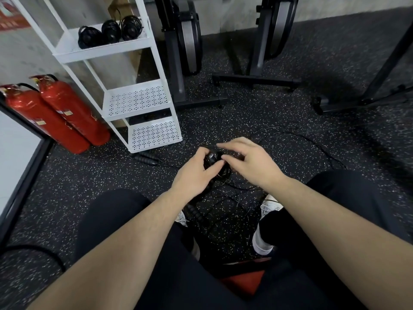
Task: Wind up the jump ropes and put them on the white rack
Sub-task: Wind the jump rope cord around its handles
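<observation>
The person is sitting low, facing the tall white metal rack with perforated shelves (143,101), and is winding a thin black cord jump rope (218,164) into a coil in front of the knees, to the right of the rack's bottom shelf. The left hand (194,175) is curling its fingers and thumb around the small black bundle, gripping it. The right hand (248,159) is hovering over the bundle with fingers half bent; whether it is pinching the cord I cannot tell, since the strand is too fine to follow there.

To do this step well, the left hand should probably be keeping the coil tight while the right is feeding each loop flat beside the one before, so that the loose cord trailing over the speckled black rubber floor (290,121) is not snagging. One ribbed black handle (196,214) is hanging below the left hand, between the white shoes, and may be swinging into the loops.

Three wound black rope coils (110,32) are already sitting on the rack's top shelf, filling most of its right side; the two lower shelves are bare. Another black handle pair (147,159) is lying just in front of the rack's base.

For room, two red fire extinguishers (58,115) are leaning left of the rack, and dark exercise machine frames (181,52) are standing right of it, so the reach to the rack looks open from the front only.
</observation>
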Demonstrator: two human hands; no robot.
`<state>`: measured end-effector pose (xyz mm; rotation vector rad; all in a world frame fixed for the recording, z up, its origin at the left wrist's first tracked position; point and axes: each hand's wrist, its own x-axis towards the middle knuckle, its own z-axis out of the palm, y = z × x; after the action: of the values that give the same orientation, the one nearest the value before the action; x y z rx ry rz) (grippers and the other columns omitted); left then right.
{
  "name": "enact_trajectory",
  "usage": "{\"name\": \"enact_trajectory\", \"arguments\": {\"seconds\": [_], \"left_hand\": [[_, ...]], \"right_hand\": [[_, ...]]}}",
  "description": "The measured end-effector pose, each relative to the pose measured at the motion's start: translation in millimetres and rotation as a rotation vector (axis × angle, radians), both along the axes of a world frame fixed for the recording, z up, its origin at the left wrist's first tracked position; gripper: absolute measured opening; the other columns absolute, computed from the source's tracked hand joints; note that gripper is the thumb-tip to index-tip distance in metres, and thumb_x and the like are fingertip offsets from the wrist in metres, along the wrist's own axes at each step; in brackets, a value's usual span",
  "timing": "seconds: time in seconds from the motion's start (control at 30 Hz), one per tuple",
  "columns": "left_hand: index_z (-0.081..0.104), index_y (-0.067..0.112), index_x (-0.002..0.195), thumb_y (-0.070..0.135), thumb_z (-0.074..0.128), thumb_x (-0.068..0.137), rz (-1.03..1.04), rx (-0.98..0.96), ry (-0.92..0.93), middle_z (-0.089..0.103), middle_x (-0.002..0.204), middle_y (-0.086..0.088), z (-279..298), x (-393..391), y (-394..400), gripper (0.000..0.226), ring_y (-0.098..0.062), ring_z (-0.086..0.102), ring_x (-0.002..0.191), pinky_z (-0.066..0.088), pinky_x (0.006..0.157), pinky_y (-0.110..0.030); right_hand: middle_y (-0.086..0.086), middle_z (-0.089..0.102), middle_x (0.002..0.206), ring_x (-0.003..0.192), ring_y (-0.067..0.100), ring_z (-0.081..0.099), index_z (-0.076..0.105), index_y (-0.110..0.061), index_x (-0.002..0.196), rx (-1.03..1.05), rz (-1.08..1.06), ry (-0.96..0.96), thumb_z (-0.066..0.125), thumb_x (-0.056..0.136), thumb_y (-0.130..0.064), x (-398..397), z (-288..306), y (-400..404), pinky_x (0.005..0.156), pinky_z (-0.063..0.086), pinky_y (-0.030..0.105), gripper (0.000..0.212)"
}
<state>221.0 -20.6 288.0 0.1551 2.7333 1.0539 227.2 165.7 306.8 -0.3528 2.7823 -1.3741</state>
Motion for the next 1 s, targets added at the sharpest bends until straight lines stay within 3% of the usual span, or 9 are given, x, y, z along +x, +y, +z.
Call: {"name": "enact_trajectory", "arguments": {"seconds": [0.13, 0.27, 0.37, 0.5, 0.67, 0.8, 0.87, 1.0], "left_hand": [[0.047, 0.029, 0.125, 0.062, 0.056, 0.095, -0.107, -0.130, 0.005, 0.060, 0.091, 0.015, 4.9, 1.1, -0.9, 0.045, -0.012, 0.062, 0.082, 0.051, 0.072, -0.038], [0.047, 0.030, 0.125, 0.066, 0.057, 0.093, -0.162, -0.174, -0.008, 0.057, 0.089, 0.015, 5.7, 3.1, 2.6, 0.049, -0.014, 0.062, 0.084, 0.049, 0.070, -0.037], [0.046, 0.030, 0.120, 0.066, 0.059, 0.092, -0.185, -0.165, -0.013, 0.059, 0.088, 0.014, 5.5, 1.9, 3.8, 0.048, -0.013, 0.062, 0.082, 0.048, 0.068, -0.037], [0.048, 0.034, 0.121, 0.067, 0.061, 0.089, -0.188, -0.115, -0.046, 0.063, 0.092, 0.014, 0.8, 2.6, 4.0, 0.048, -0.011, 0.062, 0.084, 0.050, 0.072, -0.036], [0.046, 0.031, 0.123, 0.064, 0.063, 0.090, -0.216, -0.136, -0.031, 0.061, 0.090, 0.012, 7.4, -4.4, 6.0, 0.050, -0.010, 0.061, 0.078, 0.045, 0.064, -0.034], [0.049, 0.031, 0.131, 0.068, 0.063, 0.089, -0.276, -0.207, -0.124, 0.068, 0.110, 0.011, -0.4, -5.0, 4.6, 0.058, -0.015, 0.065, 0.094, 0.055, 0.084, -0.038], [0.049, 0.031, 0.135, 0.068, 0.063, 0.089, -0.251, -0.179, -0.120, 0.067, 0.114, 0.010, -4.8, -3.9, 4.5, 0.060, -0.015, 0.065, 0.098, 0.055, 0.090, -0.040], [0.054, 0.038, 0.124, 0.066, 0.062, 0.090, -0.157, -0.025, -0.155, 0.066, 0.105, 0.017, -1.0, -9.0, 8.6, 0.046, -0.008, 0.065, 0.091, 0.055, 0.088, -0.037]], "right_hand": [[-0.017, 0.062, 0.115, 0.077, 0.011, 0.065, 0.077, -0.036, 0.112, -0.021, 0.095, -0.081, 0.072, 0.093, -0.025, -4.9, -5.4, 6.9, 0.085, 0.056, 0.037, 0.023], [-0.022, 0.060, 0.116, 0.089, 0.007, 0.062, 0.078, -0.041, 0.101, 0.049, 0.104, -0.090, 0.077, 0.088, -0.030, -8.0, -3.9, 9.6, 0.090, 0.052, 0.031, 0.017], [-0.021, 0.060, 0.117, 0.096, 0.006, 0.062, 0.075, -0.045, 0.097, -0.038, 0.092, -0.166, 0.081, 0.084, -0.029, -11.3, -1.6, 15.2, 0.093, 0.050, 0.022, 0.021], [-0.015, 0.066, 0.109, 0.101, -0.003, 0.060, 0.077, -0.043, 0.080, -0.150, 0.050, -0.189, 0.084, 0.080, -0.023, -14.8, -3.9, 18.9, 0.098, 0.046, 0.021, 0.021], [-0.014, 0.068, 0.104, 0.097, -0.004, 0.061, 0.077, -0.035, 0.083, -0.201, 0.046, -0.135, 0.081, 0.084, -0.018, -14.6, -4.6, 18.6, 0.095, 0.044, 0.015, 0.017], [-0.013, 0.076, 0.094, 0.095, 0.006, 0.068, 0.077, -0.037, 0.081, -0.292, -0.036, -0.181, 0.080, 0.086, -0.020, -12.4, -6.7, 13.2, 0.094, 0.052, 0.026, 0.018], [-0.014, 0.077, 0.094, 0.094, 0.006, 0.070, 0.079, -0.037, 0.080, -0.391, -0.139, -0.201, 0.080, 0.086, -0.023, -14.4, -6.1, 12.0, 0.094, 0.053, 0.028, 0.015], [-0.003, 0.077, 0.089, 0.082, 0.011, 0.067, 0.081, -0.022, 0.089, -0.713, -0.364, -0.326, 0.078, 0.088, -0.016, -20.6, -5.6, 9.8, 0.086, 0.058, 0.034, 0.007]]}}
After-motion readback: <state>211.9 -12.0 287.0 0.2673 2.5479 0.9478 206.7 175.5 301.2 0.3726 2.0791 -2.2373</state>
